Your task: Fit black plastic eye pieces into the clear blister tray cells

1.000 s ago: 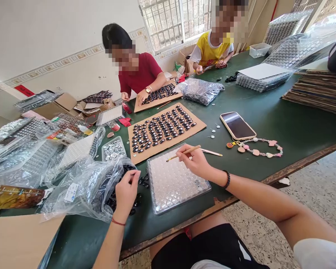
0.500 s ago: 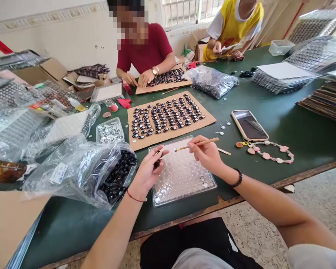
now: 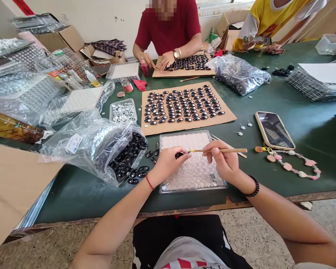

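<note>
My left hand [image 3: 169, 164] pinches a small black oval piece [image 3: 179, 154] between thumb and fingers, above the clear plastic tray [image 3: 194, 183] of round cells. In my right hand [image 3: 225, 158] is a slim wooden stick [image 3: 231, 150], its yellow end pointing left. A small silvery piece [image 3: 188, 151] shows at that end, right against the black piece; whether it is stuck to either I cannot tell. A few round discs [image 3: 213, 180] lie in the tray's right side. Loose black pieces [image 3: 142, 172] lie left of my left hand, beside the plastic bag [image 3: 95, 149] full of them.
Behind the tray lies a cardboard sheet [image 3: 189, 106] with rows of black pieces. A tub of silvery discs [image 3: 123, 111] stands left of it. To the right are a phone [image 3: 274, 130] and a beaded strap [image 3: 302, 172]. Two people sit across the table.
My left hand and the stick's yellow end have come together over the tray. The black piece now meets the silvery one at the tip. The whole view has shifted.
</note>
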`<state>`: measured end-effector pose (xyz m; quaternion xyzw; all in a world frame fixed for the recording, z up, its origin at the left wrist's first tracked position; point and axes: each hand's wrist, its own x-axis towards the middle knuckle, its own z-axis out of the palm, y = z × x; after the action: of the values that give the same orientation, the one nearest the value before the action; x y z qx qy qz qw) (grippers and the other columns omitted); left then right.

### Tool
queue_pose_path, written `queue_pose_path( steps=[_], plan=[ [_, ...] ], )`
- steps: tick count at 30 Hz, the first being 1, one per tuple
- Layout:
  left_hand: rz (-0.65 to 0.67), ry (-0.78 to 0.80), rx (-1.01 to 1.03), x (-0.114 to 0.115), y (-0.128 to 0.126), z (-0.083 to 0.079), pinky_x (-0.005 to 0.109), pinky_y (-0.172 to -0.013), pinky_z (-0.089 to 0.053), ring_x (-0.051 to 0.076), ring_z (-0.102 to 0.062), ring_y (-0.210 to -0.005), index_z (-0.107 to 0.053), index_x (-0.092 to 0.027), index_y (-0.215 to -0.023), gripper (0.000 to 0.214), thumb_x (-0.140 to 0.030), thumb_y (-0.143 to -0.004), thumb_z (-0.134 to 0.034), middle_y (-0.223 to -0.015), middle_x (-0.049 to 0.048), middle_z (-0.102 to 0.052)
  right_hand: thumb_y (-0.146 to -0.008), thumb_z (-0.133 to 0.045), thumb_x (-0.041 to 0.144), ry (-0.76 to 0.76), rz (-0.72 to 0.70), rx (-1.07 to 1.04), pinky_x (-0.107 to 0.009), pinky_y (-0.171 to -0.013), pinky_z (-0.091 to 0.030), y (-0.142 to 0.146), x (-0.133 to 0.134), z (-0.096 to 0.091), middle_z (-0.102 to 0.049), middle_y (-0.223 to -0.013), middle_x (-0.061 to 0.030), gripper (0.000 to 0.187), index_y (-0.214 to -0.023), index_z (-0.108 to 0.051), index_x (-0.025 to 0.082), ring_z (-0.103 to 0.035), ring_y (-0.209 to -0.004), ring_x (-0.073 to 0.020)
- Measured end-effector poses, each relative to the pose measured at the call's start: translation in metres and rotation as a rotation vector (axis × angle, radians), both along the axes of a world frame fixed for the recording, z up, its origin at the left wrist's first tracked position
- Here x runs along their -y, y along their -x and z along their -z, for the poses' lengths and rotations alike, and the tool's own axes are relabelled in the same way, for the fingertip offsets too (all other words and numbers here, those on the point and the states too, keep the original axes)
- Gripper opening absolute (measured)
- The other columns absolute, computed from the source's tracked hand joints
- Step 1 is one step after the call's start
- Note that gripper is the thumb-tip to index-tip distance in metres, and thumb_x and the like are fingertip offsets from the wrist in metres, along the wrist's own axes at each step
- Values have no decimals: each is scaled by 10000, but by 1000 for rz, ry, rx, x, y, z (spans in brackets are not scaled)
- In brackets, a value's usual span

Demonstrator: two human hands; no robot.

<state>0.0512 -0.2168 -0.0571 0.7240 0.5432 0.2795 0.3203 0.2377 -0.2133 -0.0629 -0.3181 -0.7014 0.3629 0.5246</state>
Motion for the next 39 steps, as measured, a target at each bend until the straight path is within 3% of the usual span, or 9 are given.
queue_pose_path(
  steps=[4,8,12,19,28,35,39],
  plan=[
    [-13,12,-59,0,1,1,215,-537,-308,96,-464,-542,-626,-178,-671,264,-430,-732,-571,-585,-28,-571,-895,-360,311,-123,-42,171,-258,-501,-389,0,1,0,-556,-691,-42,232,-853,-545,179,-493,-538,-120],
    [-35,88,-2,-1,1,1,210,-545,-340,100,-480,-556,-646,-181,-816,278,-420,-673,-632,-676,-18,-613,-894,-363,281,-232,-34,269,-248,-522,-377,-1,1,-2,-570,-678,-28,215,-835,-546,184,-492,-541,-114],
    [-36,119,36,0,-1,2,208,-574,-368,97,-489,-575,-648,-208,-917,280,-342,-671,-646,-774,-12,-639,-891,-378,257,-230,7,270,-239,-502,-358,-1,0,-3,-561,-636,-17,190,-834,-542,180,-466,-505,-104],
    [-39,119,94,3,-4,0,200,-546,-374,82,-464,-515,-657,-219,-913,244,-315,-691,-627,-672,-20,-612,-881,-391,230,-299,4,338,-255,-537,-380,1,0,-3,-590,-651,-27,182,-795,-543,181,-507,-542,-115],
    [-31,106,129,3,-4,-3,200,-541,-373,78,-464,-519,-651,-212,-920,247,-325,-704,-612,-771,-12,-641,-871,-406,219,-345,-11,347,-260,-543,-378,4,3,-5,-592,-640,-27,165,-791,-546,184,-519,-544,-123],
    [-39,98,107,4,-5,-5,202,-523,-350,84,-452,-492,-650,-211,-937,249,-329,-727,-583,-635,-23,-599,-850,-425,191,-373,-17,386,-259,-550,-377,3,2,-4,-605,-662,-28,135,-773,-535,187,-522,-559,-124],
    [-22,95,134,6,-6,-5,201,-532,-349,81,-452,-516,-653,-206,-919,216,-288,-740,-566,-723,-14,-627,-847,-428,197,-330,-50,322,-261,-531,-376,5,4,0,-577,-611,-25,152,-727,-520,185,-504,-530,-123]
  ],
)
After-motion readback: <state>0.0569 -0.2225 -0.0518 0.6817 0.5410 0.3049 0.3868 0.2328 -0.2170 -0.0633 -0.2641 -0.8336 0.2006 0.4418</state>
